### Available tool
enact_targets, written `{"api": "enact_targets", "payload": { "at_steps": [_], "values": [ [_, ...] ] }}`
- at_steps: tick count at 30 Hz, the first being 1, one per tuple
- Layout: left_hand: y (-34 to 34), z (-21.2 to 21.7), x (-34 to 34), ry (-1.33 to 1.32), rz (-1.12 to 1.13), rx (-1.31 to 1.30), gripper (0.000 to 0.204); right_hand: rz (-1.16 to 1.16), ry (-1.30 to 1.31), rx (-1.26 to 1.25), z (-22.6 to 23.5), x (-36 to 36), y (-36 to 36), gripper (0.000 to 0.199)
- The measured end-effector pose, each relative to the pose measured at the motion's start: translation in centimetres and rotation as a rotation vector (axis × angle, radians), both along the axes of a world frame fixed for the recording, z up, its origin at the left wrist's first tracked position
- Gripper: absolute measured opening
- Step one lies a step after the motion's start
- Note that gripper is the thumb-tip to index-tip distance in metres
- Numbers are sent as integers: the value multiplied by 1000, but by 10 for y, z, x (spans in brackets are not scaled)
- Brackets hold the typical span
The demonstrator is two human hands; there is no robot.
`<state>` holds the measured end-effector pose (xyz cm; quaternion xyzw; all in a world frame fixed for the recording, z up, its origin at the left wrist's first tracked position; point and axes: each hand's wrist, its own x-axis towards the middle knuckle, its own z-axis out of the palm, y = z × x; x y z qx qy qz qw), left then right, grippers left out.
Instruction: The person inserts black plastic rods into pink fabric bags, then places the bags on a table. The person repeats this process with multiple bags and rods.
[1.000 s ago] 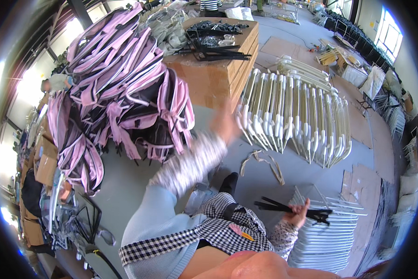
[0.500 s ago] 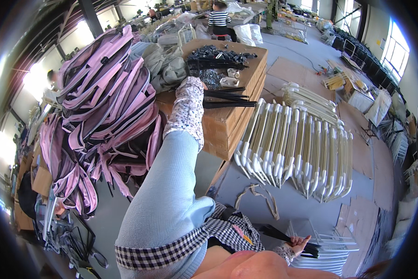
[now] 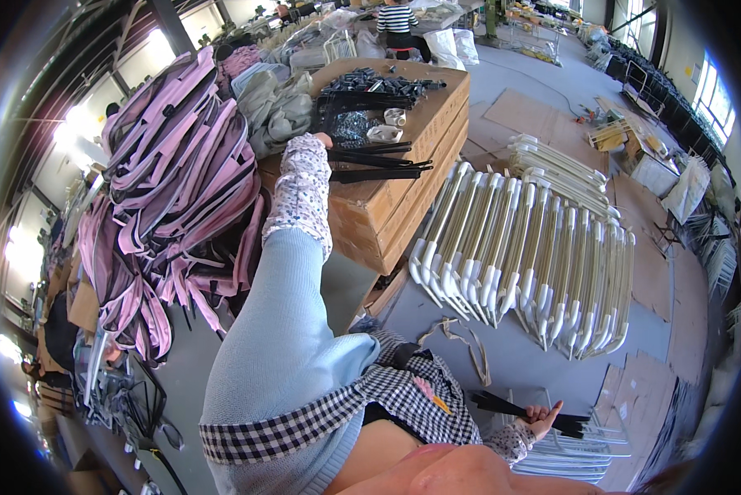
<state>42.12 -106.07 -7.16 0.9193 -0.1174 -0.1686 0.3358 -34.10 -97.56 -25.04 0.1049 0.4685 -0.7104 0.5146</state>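
My left arm, in a light blue sleeve and a white patterned sleeve cover, reaches over a cardboard box (image 3: 370, 210). Only a bit of my left hand (image 3: 327, 140) shows past the cuff, beside several long black strips (image 3: 379, 165) on the box top; its fingers are hidden. At the lower right, my right hand (image 3: 542, 419) is closed around a bundle of flat black strips (image 3: 502, 403), which stick out on both sides. Below that hand stand white metal frames (image 3: 581, 454). Small dark fittings (image 3: 379, 82) and a heap of small shiny metal pieces (image 3: 347, 128) lie on the box.
A tall pile of pink and black fabric pieces (image 3: 181, 165) rises at the left. Cream tubular frames (image 3: 519, 247) lie in a row on the floor at right. A loose tan strap (image 3: 469, 346) lies near them. Another person (image 3: 397, 29) in stripes is far back.
My right hand has risen slightly with the black strips, which now show more fully. The box, the pile and my left arm appear shifted a little left in view.
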Motion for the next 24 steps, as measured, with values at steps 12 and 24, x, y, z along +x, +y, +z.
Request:
{"api": "enact_targets", "payload": {
  "at_steps": [12, 24],
  "values": [
    [-9, -3, -6, 54, -61, -103, 48, -51, -56, 116, -6, 0, -22, 26],
    [-10, -23, 8, 249, -201, -481, 27, 12, -103, 79, -5, 5, -30, 31]
  ]
}}
